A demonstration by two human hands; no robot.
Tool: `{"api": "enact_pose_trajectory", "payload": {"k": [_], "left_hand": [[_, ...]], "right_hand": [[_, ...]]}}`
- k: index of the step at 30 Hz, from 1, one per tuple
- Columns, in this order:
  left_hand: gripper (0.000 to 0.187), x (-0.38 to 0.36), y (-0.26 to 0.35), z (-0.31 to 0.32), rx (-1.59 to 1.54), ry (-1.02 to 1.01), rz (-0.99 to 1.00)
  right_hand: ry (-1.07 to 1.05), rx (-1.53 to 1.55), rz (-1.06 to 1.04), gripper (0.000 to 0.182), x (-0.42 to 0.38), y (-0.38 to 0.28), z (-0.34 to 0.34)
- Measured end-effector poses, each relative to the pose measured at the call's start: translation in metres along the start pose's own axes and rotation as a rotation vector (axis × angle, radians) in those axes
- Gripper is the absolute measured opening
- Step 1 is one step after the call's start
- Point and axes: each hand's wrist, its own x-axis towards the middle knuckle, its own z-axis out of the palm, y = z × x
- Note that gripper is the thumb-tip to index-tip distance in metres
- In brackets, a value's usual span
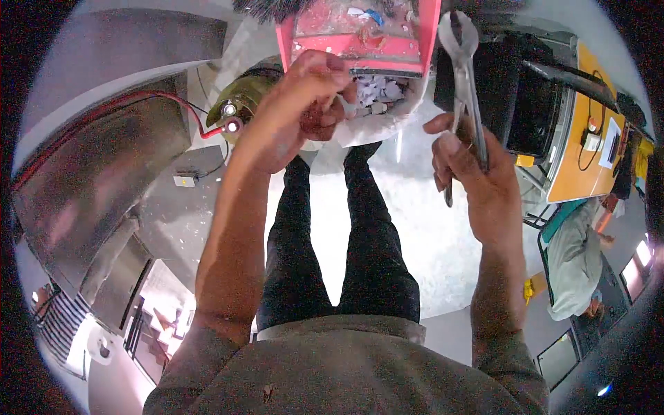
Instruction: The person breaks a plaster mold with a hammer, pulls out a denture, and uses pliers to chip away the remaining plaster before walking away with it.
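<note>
My right hand (477,159) grips metal tongs (465,76) by the handles, with the broad rounded ends pointing away from me. Curled in front of the red dustpan (408,66) is my left hand (321,97). Its fingers are closed, and what they hold, if anything, is hidden. Dust and scraps lie in the dustpan, which is above a bin with a white liner (377,130). Crumpled white paper (379,90) shows inside the bin. Dark broom bristles (266,8) are beside the dustpan at the top.
On the left, a red hose (187,104) runs to a fitting near a green cylinder (266,86), beside a metal counter (104,166). A small box (185,181) lies below. An orange-topped table (581,162), a black chair (477,76) and a person in pale clothing (577,266) are at right.
</note>
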Motion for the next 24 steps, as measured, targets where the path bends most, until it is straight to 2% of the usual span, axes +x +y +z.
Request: {"api": "enact_pose_trajectory", "payload": {"k": [1,2,4,6,8,9,10,11,12,13,14,16,18,21,24], "left_hand": [[0.038,0.001,-0.003,-0.006,0.177,0.010,0.035],[0.038,0.003,-0.009,-0.006,0.178,0.010,0.033],[0.048,0.004,-0.020,0.000,1.051,0.387,0.703],[0.050,-0.006,-0.012,0.009,1.055,0.412,0.647],[0.053,-0.009,-0.011,0.011,1.057,0.438,0.589],[0.054,-0.008,-0.014,0.009,0.976,0.412,0.571],[0.055,-0.008,-0.016,0.008,0.896,0.385,0.554],[0.055,-0.009,-0.018,0.007,0.897,0.386,0.554],[0.055,-0.009,-0.020,0.007,0.756,0.384,0.541],[0.055,-0.009,-0.021,0.008,0.614,0.379,0.526],[0.055,-0.011,-0.018,0.011,0.612,0.377,0.527],[0.053,-0.017,-0.010,0.015,0.605,0.424,0.405],[0.053,-0.017,-0.011,0.014,0.555,0.389,0.409],[0.054,-0.017,-0.009,0.015,0.469,0.318,0.430],[0.056,-0.016,-0.012,0.013,0.459,0.283,0.439]], "right_hand": [[0.023,0.008,0.016,0.028,0.003,0.001,0.003],[0.023,0.010,0.017,0.028,0.004,0.004,0.005],[-0.041,0.082,-0.024,0.028,0.004,0.008,0.010],[-0.087,0.079,0.028,0.026,0.002,0.010,0.012],[-0.128,-0.200,-0.039,0.033,-0.001,0.013,0.013],[-0.142,-0.327,0.041,0.033,-0.004,0.001,0.012],[-0.143,-0.327,0.038,0.033,-0.005,0.006,0.013],[-0.056,-0.444,-0.115,0.034,-0.005,0.017,0.013],[0.035,-0.560,-0.269,0.035,-0.005,0.024,0.014],[0.037,-0.562,-0.268,0.035,-0.005,0.027,0.014],[0.069,-0.595,-0.281,0.036,-0.004,0.029,0.014],[0.097,-0.625,-0.294,0.037,-0.002,0.034,0.014],[0.108,-0.650,-0.391,0.038,0.000,0.041,0.010],[0.035,-0.594,-0.315,0.038,-0.002,0.032,0.010],[0.008,-0.602,-0.377,0.038,0.000,0.036,0.008]]}}
